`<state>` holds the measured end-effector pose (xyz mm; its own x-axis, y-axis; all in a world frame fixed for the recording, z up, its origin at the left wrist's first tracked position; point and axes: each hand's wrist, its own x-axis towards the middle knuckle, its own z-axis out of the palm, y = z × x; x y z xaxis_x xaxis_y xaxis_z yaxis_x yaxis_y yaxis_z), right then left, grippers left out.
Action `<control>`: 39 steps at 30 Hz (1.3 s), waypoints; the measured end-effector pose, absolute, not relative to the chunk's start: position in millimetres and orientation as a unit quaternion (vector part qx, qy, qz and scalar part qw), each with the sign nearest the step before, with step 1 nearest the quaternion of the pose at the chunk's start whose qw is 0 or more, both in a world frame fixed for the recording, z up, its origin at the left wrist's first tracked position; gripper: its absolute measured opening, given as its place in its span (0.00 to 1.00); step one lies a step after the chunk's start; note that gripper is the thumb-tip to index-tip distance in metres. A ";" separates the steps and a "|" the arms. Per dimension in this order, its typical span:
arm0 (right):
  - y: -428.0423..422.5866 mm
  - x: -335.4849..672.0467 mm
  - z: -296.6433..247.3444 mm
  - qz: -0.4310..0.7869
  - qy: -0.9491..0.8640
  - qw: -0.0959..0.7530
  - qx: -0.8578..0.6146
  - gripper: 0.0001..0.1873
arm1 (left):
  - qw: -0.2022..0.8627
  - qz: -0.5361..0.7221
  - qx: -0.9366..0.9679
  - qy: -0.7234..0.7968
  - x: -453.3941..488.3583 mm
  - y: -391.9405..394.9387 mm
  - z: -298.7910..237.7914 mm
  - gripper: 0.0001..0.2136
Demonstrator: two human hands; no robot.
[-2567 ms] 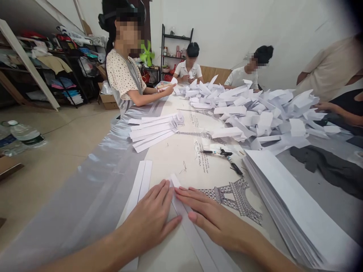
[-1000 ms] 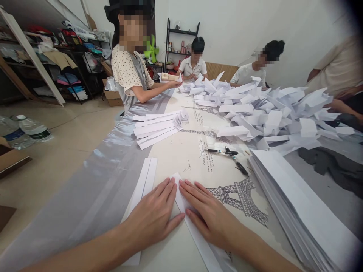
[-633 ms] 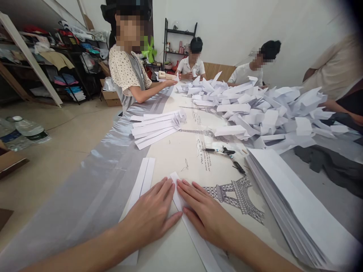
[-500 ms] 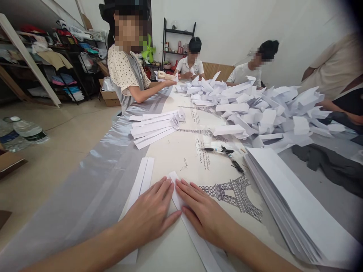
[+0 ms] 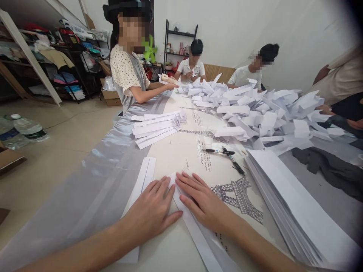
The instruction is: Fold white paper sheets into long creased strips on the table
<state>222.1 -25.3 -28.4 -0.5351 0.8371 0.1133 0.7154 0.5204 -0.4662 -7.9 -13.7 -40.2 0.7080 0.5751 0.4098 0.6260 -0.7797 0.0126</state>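
Note:
A sheet of white paper point(image 5: 195, 236), with a narrow strip folded along its left side, lies on the table in front of me. My left hand point(image 5: 154, 206) rests flat at its left edge, fingers extended and thumb apart. On the other side my right hand point(image 5: 202, 198) lies palm down on the paper, its fingers stretched toward the far end. Neither hand grips anything. Folded white strips point(image 5: 143, 179) lie to the left, partly under my left hand and forearm. To the right sits a stack of white paper point(image 5: 286, 196).
A fan of folded paper strips point(image 5: 159, 126) lies farther up the table. Pens point(image 5: 234, 162) are right of centre. A large heap of folded papers point(image 5: 255, 109) covers the far right. A dark cloth point(image 5: 326, 166) lies beside it. Several people are around the table; one person point(image 5: 129, 75) holds a wooden tool.
My right hand has shifted slightly up the paper, its fingers more spread. More of the sheet shows beside the folded strip. My left hand has barely moved.

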 end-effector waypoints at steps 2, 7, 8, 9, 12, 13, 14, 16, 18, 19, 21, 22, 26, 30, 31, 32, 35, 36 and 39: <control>-27.2 220.5 -28.8 0.177 -0.859 0.157 -0.454 0.29 | 0.058 -0.197 -0.925 -0.319 -7.7 -12.9 -42.4 0.27; -30.4 217.0 -30.5 0.151 -0.866 0.162 -0.448 0.31 | 0.051 -0.206 -0.925 -0.315 -8.5 -12.0 -44.4 0.28; -30.7 216.5 -30.5 0.148 -0.867 0.162 -0.448 0.31 | 0.045 -0.213 -0.924 -0.316 -8.8 -12.0 -44.4 0.27; -30.8 216.1 -30.5 0.146 -0.867 0.163 -0.447 0.32 | 0.040 -0.218 -0.922 -0.317 -9.0 -12.0 -44.2 0.27; -31.2 215.6 -30.7 0.145 -0.869 0.162 -0.445 0.32 | 0.035 -0.222 -0.921 -0.317 -9.3 -12.1 -43.2 0.26; -31.3 215.5 -30.9 0.144 -0.870 0.162 -0.444 0.32 | 0.038 -0.219 -0.922 -0.317 -9.1 -12.1 -42.6 0.26; -31.4 215.5 -31.3 0.143 -0.870 0.162 -0.443 0.32 | 0.044 -0.214 -0.923 -0.317 -8.8 -12.2 -41.9 0.26; -31.7 215.4 -32.3 0.139 -0.871 0.163 -0.442 0.33 | 0.062 -0.201 -0.926 -0.315 -7.9 -12.6 -40.2 0.27; -32.1 215.0 -33.2 0.137 -0.871 0.164 -0.441 0.33 | 0.080 -0.188 -0.928 -0.310 -6.9 -13.0 -38.6 0.28; -32.3 214.7 -33.5 0.137 -0.872 0.165 -0.441 0.33 | 0.087 -0.185 -0.929 -0.308 -6.5 -13.2 -38.1 0.28; -32.6 214.0 -33.4 0.136 -0.871 0.165 -0.443 0.33 | 0.093 -0.187 -0.929 -0.305 -6.0 -13.5 -37.5 0.28; -32.7 213.5 -33.2 0.136 -0.870 0.164 -0.444 0.33 | 0.093 -0.188 -0.929 -0.305 -5.8 -13.6 -37.4 0.28; -33.2 211.8 -31.4 0.136 -0.869 0.159 -0.449 0.32 | 0.086 -0.191 -0.928 -0.308 -5.6 -13.6 -37.6 0.27; -35.7 209.9 -32.2 0.126 -0.867 0.153 -0.457 0.31 | 0.086 -0.189 -0.928 -0.308 -5.1 -13.6 -36.5 0.27; -36.5 209.4 -33.1 0.120 -0.868 0.150 -0.459 0.31 | 0.087 -0.189 -0.929 -0.307 -5.0 -13.5 -36.0 0.26; -37.3 208.9 -34.2 0.115 -0.868 0.147 -0.460 0.31 | 0.087 -0.189 -0.929 -0.305 -4.9 -13.5 -35.6 0.26; -38.8 207.4 -37.7 0.099 -0.868 0.140 -0.466 0.30 | 0.090 -0.191 -0.929 -0.303 -4.8 -13.4 -35.2 0.26; -39.0 207.0 -38.6 0.095 -0.868 0.138 -0.467 0.30 | 0.092 -0.192 -0.929 -0.303 -4.8 -13.4 -35.3 0.26; -39.0 206.3 -39.5 0.085 -0.869 0.131 -0.470 0.30 | 0.094 -0.190 -0.929 -0.303 -5.0 -13.5 -36.1 0.27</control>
